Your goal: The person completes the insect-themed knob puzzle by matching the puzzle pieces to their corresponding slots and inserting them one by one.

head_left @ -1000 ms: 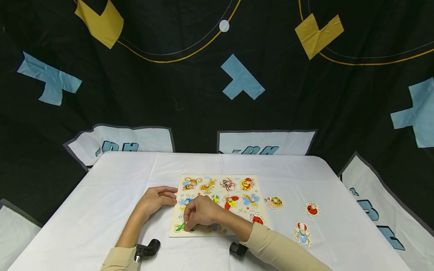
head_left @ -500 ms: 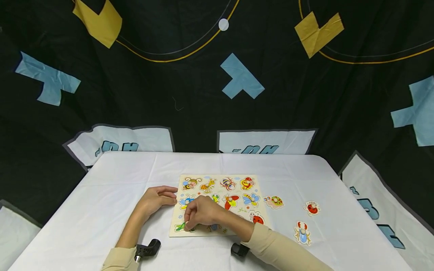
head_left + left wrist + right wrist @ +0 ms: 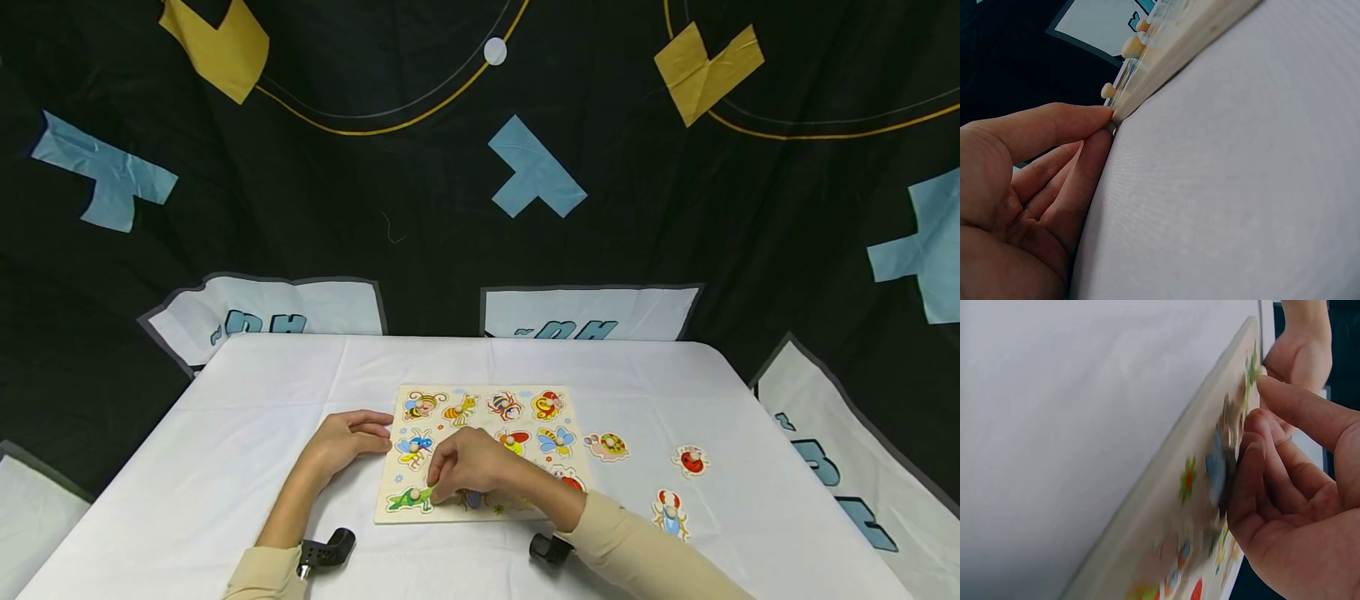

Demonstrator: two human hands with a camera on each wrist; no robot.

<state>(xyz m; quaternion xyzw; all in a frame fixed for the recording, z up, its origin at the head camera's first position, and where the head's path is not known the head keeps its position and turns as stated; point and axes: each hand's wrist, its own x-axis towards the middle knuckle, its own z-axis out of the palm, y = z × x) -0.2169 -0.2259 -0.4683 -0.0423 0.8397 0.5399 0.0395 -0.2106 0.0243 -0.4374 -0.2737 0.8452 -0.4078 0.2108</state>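
A wooden knob puzzle board with insect pieces lies flat on the white table. My left hand rests at its left edge, thumb and fingertips closing on that edge in the left wrist view. My right hand is over the lower part of the board, fingers bent, with thumb and fingertips apart in the right wrist view and nothing seen between them. Just left of its fingertips a green grasshopper piece sits in the lower left corner, its knob showing. My right hand partly covers a blue-winged piece and others in the middle.
Loose pieces lie to the right of the board: a snail, a red ladybug and a blue beetle. Black wrist cameras sit on both wrists. A black curtain hangs behind the white table.
My right hand has let go of the grasshopper and shifted right, uncovering more of that piece and the blue mosquito-like one. My left hand has stayed at the board's edge.
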